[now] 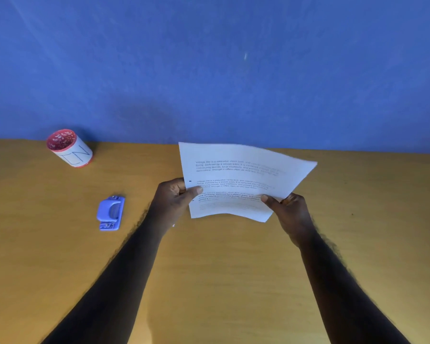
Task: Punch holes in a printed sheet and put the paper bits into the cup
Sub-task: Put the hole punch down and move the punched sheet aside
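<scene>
A white printed sheet point(236, 175) with several paragraphs of text is held above the table, slightly curved. Two small dark holes show near its left edge. My left hand point(174, 197) pinches the sheet's left edge with the thumb on top. My right hand point(288, 212) grips its lower right corner. A lilac hole punch point(110, 212) lies on the table to the left of my left hand, apart from it. A cup point(70, 148), red inside with a white wrap, stands at the back left near the wall and holds white paper bits.
The wooden table point(221, 281) runs up to a blue wall point(209, 70) at the back. A tiny white speck lies on the table beside my left wrist.
</scene>
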